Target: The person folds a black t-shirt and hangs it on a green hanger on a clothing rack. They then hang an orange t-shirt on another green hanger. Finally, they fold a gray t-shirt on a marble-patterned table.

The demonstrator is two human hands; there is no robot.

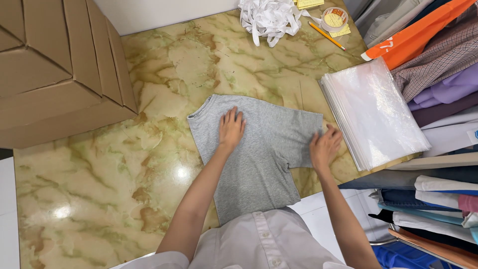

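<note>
Worktop: marbled green and tan worktop (149, 69), glossy, with light glare low on its left part.
Far left: a big brown cardboard box (55, 65) stands on the worktop's left end, flaps shut, well apart from the shirt.
Shirt: I see a grey T-shirt (259, 164) lying flat in the middle, neck towards the box, hem running off the near edge towards my body; one side looks already folded in, and the short sleeve on the right sticks out.
Left hand: my left hand (231, 129) lies palm down on the chest of the shirt, fingers spread flat, gripping nothing, just pinning the cloth.
Right hand: my right hand (324, 147) is at the right sleeve's edge, fingers curled onto the fabric; I cannot tell for sure whether it pinches the cloth or only presses it.
Step, as I judge it: folding the shirt, at the sleeve stage.
Next move calls for: keeping the left palm firm while the sleeve comes over the body without dragging the fold.
Right side: a stack of clear plastic bags (373, 114) lies just beside the sleeve; folded garments (438, 65) are piled beyond.
Back edge: white tape tangle (269, 17), a pencil (326, 35).
</note>
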